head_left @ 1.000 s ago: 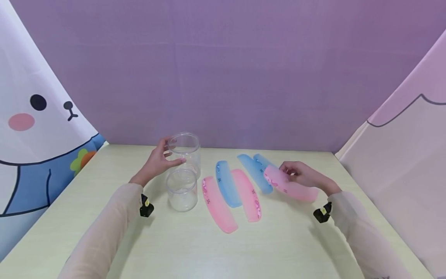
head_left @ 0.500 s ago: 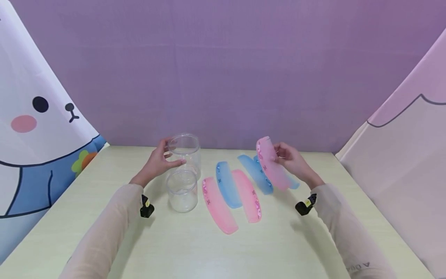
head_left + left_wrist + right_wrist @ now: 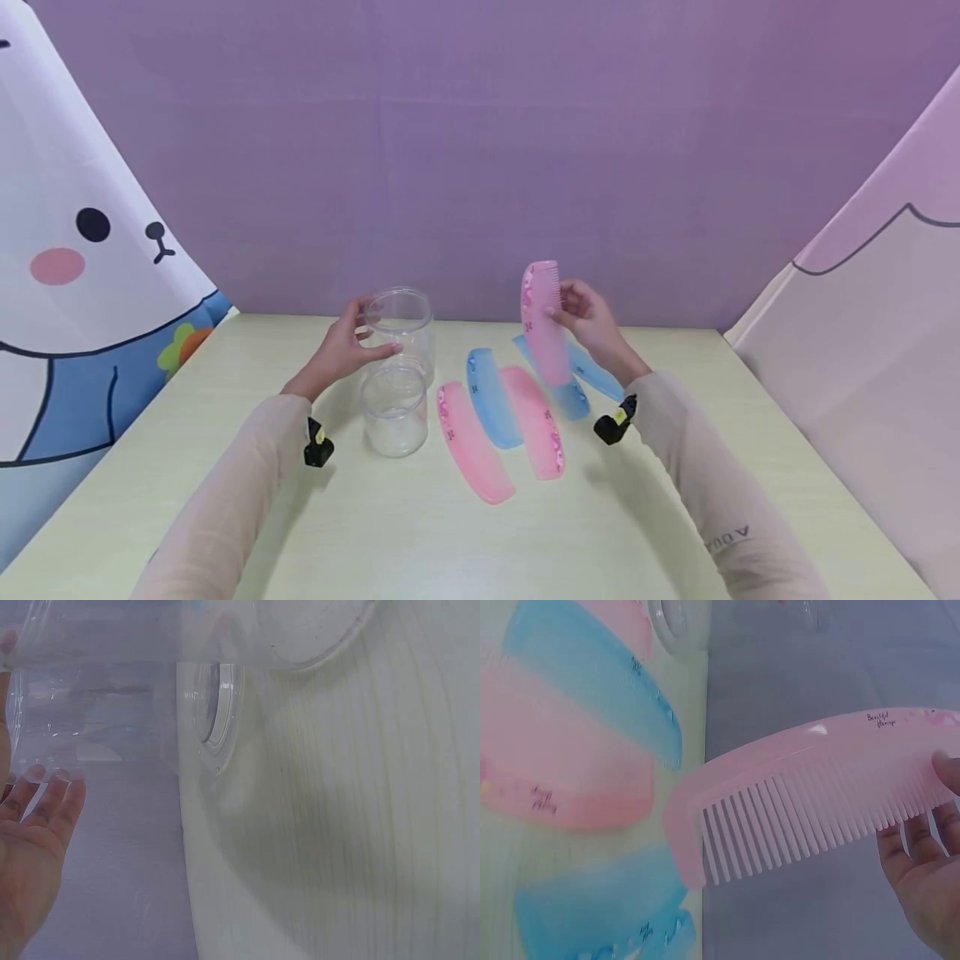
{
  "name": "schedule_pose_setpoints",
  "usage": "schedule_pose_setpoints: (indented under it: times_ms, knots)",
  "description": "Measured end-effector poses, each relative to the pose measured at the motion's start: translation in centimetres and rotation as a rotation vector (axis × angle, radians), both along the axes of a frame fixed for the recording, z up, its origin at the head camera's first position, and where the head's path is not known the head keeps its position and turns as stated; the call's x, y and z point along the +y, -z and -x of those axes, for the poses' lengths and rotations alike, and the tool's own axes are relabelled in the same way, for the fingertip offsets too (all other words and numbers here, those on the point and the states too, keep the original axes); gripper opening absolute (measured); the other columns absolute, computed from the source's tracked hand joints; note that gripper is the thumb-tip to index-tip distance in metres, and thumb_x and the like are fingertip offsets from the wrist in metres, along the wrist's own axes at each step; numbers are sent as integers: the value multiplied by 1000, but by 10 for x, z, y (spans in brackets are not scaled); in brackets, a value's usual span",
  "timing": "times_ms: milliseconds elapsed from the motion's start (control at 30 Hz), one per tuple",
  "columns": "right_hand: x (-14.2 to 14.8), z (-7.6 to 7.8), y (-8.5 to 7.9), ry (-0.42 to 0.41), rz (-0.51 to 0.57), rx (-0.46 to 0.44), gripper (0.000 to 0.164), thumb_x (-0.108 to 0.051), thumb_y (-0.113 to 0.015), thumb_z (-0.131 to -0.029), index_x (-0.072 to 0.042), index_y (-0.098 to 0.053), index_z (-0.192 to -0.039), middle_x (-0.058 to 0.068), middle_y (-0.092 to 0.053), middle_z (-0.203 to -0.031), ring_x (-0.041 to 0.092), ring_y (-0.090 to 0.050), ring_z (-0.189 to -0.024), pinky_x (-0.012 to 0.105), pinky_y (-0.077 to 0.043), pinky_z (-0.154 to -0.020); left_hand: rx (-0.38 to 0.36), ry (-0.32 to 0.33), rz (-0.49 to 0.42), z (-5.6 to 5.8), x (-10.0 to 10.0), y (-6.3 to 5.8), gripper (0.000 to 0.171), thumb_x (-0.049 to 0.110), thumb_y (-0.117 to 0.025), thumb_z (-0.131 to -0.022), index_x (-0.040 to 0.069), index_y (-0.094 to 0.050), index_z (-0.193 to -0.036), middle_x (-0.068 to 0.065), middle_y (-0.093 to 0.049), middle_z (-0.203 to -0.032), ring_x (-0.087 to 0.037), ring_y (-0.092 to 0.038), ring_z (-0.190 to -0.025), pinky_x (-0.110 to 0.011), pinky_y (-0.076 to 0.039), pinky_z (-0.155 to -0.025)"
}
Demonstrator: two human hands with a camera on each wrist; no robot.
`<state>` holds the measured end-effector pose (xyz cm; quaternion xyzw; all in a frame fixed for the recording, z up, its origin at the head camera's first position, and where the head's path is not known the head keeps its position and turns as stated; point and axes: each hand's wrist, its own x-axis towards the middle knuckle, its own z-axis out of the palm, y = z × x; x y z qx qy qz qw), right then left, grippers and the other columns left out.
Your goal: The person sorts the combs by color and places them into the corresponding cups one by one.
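Observation:
My left hand [image 3: 337, 350] rests at the rear clear jar [image 3: 420, 337], thumb and fingers around its side. A shorter-looking clear jar [image 3: 395, 423] stands just in front. Between thumb and fingers, my right hand [image 3: 596, 325] pinches a pink comb [image 3: 542, 325], held nearly upright above the table. In the right wrist view the held comb [image 3: 780, 772] shows its teeth facing the palm. Beneath it lie two blue combs, one partly covered [image 3: 576, 402] and one further right [image 3: 596, 372]. Left of these, a blue comb [image 3: 492, 404] lies between two pink combs, left [image 3: 472, 446] and right [image 3: 534, 425].
The pale wooden table [image 3: 420, 533] ends at a purple cloth backdrop [image 3: 480, 167]. Printed cloth panels with a cartoon animal stand on the left [image 3: 112, 317], and a pale panel [image 3: 885, 367] stands on the right.
My right hand has moved left and upward with the pink comb, turning it from nearly level to nearly upright. The right blue comb is more uncovered. My left hand stays at the rear jar.

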<state>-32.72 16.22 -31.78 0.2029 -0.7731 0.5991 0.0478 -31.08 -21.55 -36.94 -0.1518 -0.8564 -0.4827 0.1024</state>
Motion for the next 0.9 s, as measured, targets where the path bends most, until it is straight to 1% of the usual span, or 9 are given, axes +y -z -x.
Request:
schedule_pose_setpoints:
  times_ms: [100,200,367,467,567,700,767,900]
  knots:
    - [-12,1,-4,-6,15,-5,31,-2,-56,-88,-3,-47,-118,15,-58,-116,14,-58,-96,30,-52,-87,-1,0,3,0,1,-1,92,27,-79,-70,2,-21,-138,-22,-37,-137,-42,-37,-126,-52,-40,-100]
    - [-24,3,-9,-14,43,-21,34,0,-54,-89,-5,-45,-121,17,-56,-118,17,-57,-96,33,-53,-86,-9,-2,6,0,2,-2,92,26,-79,-71,2,-21,-138,-23,-36,-137,-42,-37,-126,-51,-40,-101]
    - [-46,5,-17,-33,70,-22,39,2,-53,-89,-8,-43,-124,16,-54,-120,23,-56,-99,35,-53,-87,-23,0,-1,1,2,-1,89,18,-77,-73,0,-20,-138,-25,-35,-137,-43,-36,-126,-53,-38,-101]
    - [-58,8,-22,-35,83,-10,38,3,-53,-88,-7,-43,-124,17,-54,-119,23,-56,-99,37,-52,-87,-28,2,-6,1,2,-1,88,15,-77,-73,0,-20,-138,-25,-35,-137,-44,-35,-127,-54,-38,-101]
    - [-69,11,-27,-41,113,-2,37,6,-53,-87,-6,-43,-122,17,-55,-119,23,-56,-97,37,-52,-87,-29,-2,4,0,2,-1,89,20,-77,-73,1,-20,-138,-23,-35,-138,-42,-35,-127,-52,-39,-101]
    - [-83,15,-36,-33,140,18,37,8,-51,-86,-5,-43,-120,17,-55,-121,21,-56,-95,34,-52,-85,-21,-4,12,0,2,-1,91,26,-78,-71,3,-21,-138,-22,-36,-138,-41,-37,-127,-51,-40,-101]
    - [-89,16,-40,-22,149,32,38,8,-51,-86,-5,-42,-120,17,-55,-122,21,-56,-95,33,-51,-85,-11,0,12,-1,2,-1,91,27,-79,-71,3,-21,-138,-23,-36,-137,-41,-37,-126,-52,-40,-101]
    - [-99,16,-50,-13,179,62,37,7,-51,-87,-5,-41,-121,16,-54,-124,23,-56,-98,36,-51,-88,-2,4,16,-1,2,-2,92,28,-79,-71,3,-21,-138,-23,-36,-137,-42,-37,-125,-52,-40,-100]
